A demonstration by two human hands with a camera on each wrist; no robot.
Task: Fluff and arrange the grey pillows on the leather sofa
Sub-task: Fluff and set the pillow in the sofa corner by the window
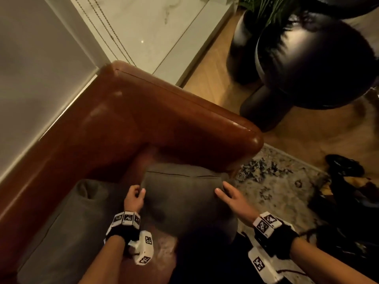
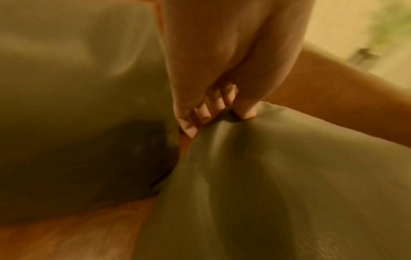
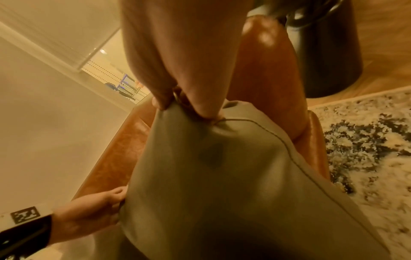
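A grey pillow (image 1: pixel 184 201) stands on the seat of the brown leather sofa (image 1: pixel 164 119), near the armrest corner. My left hand (image 1: pixel 138 192) grips its left edge; in the left wrist view the curled fingers (image 2: pixel 202 112) and thumb pinch the fabric of the grey pillow (image 2: pixel 278 176). My right hand (image 1: pixel 220 188) holds the pillow's right upper edge, thumb on the face and fingers over the side. The right wrist view shows this hand (image 3: pixel 184 107) pinching the top of the pillow (image 3: pixel 222 176). A second grey pillow (image 1: pixel 67 222) lies against the backrest to the left.
Black rounded planters (image 1: pixel 307 64) with a green plant stand on the wooden floor just beyond the armrest. A speckled rug (image 1: pixel 276 181) lies right of the sofa, with dark items (image 1: pixel 344 167) on it. A pale wall and a window blind run behind the sofa.
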